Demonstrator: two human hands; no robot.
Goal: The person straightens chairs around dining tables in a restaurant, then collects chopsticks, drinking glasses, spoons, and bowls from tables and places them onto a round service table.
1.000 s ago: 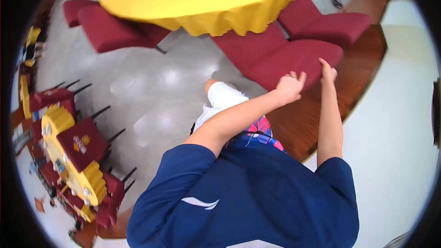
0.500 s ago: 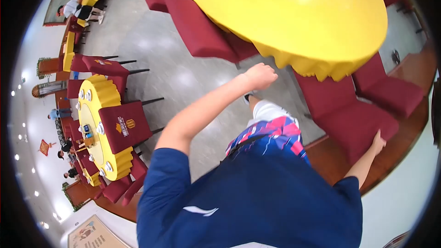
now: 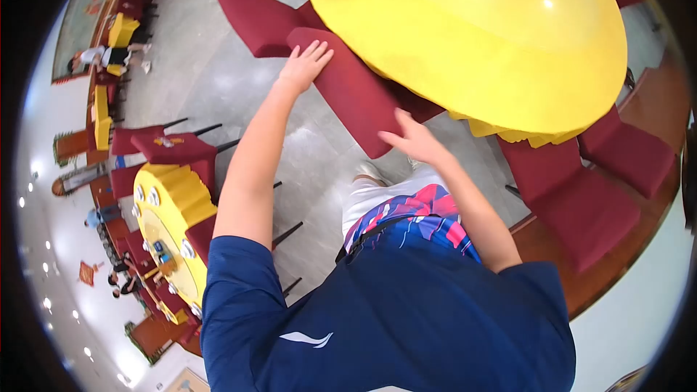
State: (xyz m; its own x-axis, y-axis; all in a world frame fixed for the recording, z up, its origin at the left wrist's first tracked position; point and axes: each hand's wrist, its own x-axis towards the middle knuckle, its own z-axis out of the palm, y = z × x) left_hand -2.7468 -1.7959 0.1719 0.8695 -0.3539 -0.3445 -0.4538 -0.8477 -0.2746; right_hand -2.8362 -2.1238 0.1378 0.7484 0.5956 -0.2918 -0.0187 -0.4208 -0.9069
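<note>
Navy-sleeved left arm (image 3: 250, 167) extended toward one o'clock — bare left hand (image 3: 306, 67) splayed, palm down; bare right forearm (image 3: 475, 210) toward eleven — bare right hand (image 3: 414, 139), thumb (image 3: 389, 138) parted.

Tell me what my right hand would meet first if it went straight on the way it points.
Your right hand would probably meet the maroon, rectangular cloth chair back first; its fingertips overlap the edge, but whether they touch is unclear.

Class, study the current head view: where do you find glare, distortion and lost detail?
Head view: bright glare spots on the yellow table, softer shine on the gray floor; head view: fisheye distortion, black corners, distant people tipped nearly sideways and too small for detail; head view: the left hand and nearest chair look fairly clear.
</note>
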